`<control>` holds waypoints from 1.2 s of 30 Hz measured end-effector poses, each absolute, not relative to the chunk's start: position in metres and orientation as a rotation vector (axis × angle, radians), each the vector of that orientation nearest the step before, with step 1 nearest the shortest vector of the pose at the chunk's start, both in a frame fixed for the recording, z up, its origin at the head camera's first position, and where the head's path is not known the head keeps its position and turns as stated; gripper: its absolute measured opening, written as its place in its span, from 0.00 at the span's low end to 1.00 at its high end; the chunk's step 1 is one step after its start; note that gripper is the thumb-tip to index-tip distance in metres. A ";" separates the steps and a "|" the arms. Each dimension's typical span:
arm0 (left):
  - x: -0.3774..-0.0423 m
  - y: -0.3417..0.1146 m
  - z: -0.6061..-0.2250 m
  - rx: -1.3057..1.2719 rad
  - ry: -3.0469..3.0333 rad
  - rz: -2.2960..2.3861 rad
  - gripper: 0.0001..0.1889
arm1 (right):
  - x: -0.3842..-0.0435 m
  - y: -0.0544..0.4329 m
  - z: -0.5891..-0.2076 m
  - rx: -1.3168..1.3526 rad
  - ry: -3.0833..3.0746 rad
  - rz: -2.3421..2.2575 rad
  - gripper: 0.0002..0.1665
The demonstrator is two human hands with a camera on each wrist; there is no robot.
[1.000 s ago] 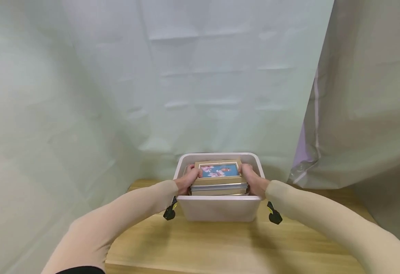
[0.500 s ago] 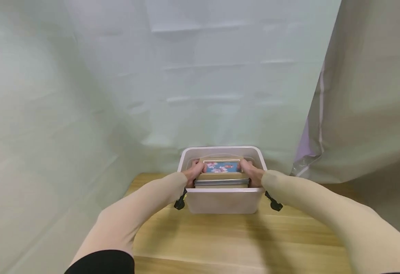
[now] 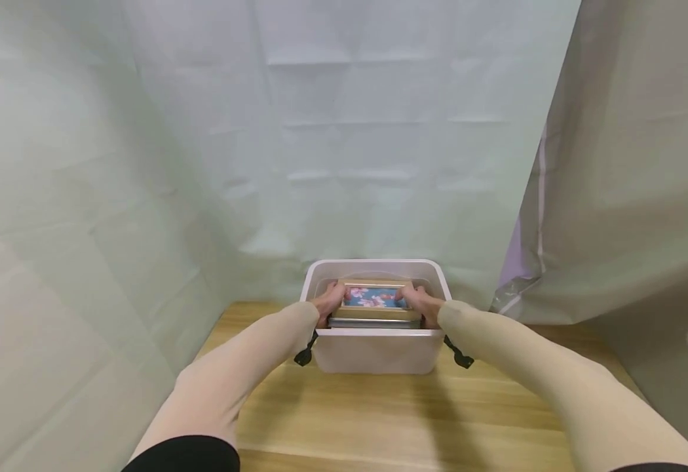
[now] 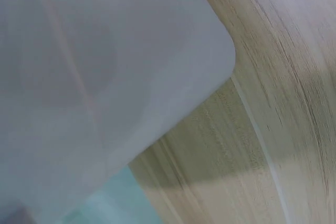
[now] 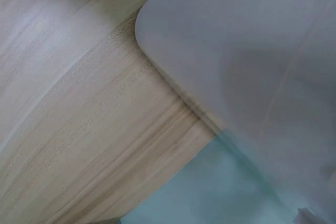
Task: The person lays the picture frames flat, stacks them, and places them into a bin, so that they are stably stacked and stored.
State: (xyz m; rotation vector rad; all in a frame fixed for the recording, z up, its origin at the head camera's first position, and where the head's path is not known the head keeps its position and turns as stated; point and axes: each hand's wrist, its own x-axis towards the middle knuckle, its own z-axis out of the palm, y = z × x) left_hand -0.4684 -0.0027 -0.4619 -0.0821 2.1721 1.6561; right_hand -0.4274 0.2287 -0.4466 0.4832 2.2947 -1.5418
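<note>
Inside a white plastic bin (image 3: 373,357) lies a stack of picture frames, face up. The top picture frame (image 3: 373,314) has a gold-brown border around pink blossoms on blue. Below it shows the silvery edge of another frame (image 3: 373,323); the rest of the stack is hidden behind the bin's front wall. My left hand (image 3: 327,304) grips the stack's left side, thumb over the border. On the right side my right hand (image 3: 423,304) holds it, with the thumb reaching over the picture. Both wrist views show mostly the bin's outer wall (image 4: 121,66), with neither hand's grip visible there.
The bin stands on a light wooden table (image 3: 373,419), close to a pale hanging sheet (image 3: 344,164) behind it. More sheeting (image 3: 633,196) hangs at the right, and the left side is screened likewise. Black straps with small devices (image 3: 304,357) sit at the wrists.
The stack has sunk lower in the bin with both hands, so less of its front edge shows above the bin's front wall. My right thumb has shifted inward over the picture.
</note>
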 end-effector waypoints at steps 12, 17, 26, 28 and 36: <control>-0.477 -0.002 -0.461 0.027 2.242 1.542 0.48 | -0.432 0.229 -0.444 0.446 2.389 -1.407 0.61; -0.472 0.003 -0.462 0.002 2.185 1.519 0.48 | -0.428 0.234 -0.446 0.388 2.411 -1.310 0.62; -0.480 0.005 -0.452 0.028 2.198 1.478 0.57 | -0.429 0.240 -0.433 0.336 2.393 -1.217 0.67; -0.479 0.003 -0.450 0.019 2.171 1.485 0.56 | -0.429 0.240 -0.432 0.322 2.387 -1.208 0.69; -0.474 -0.009 -0.442 0.009 2.068 1.562 0.56 | -0.425 0.235 -0.424 0.245 2.387 -1.225 0.74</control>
